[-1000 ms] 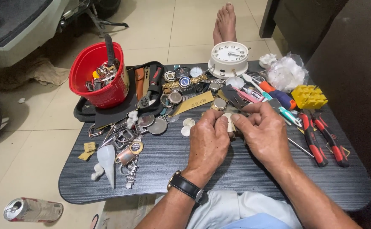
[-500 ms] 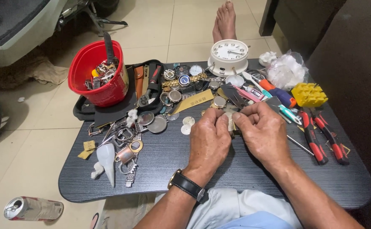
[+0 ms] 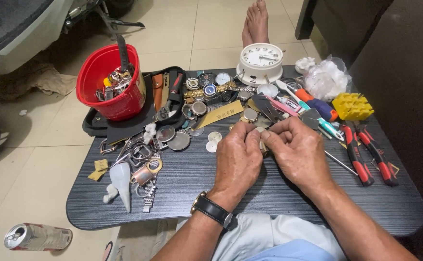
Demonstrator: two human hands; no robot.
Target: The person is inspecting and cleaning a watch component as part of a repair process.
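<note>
My left hand (image 3: 239,157), with a black-strapped wristwatch (image 3: 213,210) on the wrist, and my right hand (image 3: 298,150) meet over the middle of a dark wood-grain table (image 3: 172,203). Both pinch a small metal watch part (image 3: 261,138) between the fingertips; most of it is hidden by my fingers. Just beyond my hands lie watch cases and dials (image 3: 206,92), round case backs (image 3: 172,137) and a tan strip (image 3: 218,116).
A red bucket (image 3: 110,96) of watch parts stands at the back left on a black tray (image 3: 124,126). A white clock (image 3: 260,60) sits at the back. Red-handled pliers (image 3: 368,154), a yellow holder (image 3: 352,106) and screwdrivers (image 3: 313,104) lie right. A can (image 3: 37,237) lies on the floor.
Both hands stay together on the small part, with only slight finger movement. The view has shifted a little.
</note>
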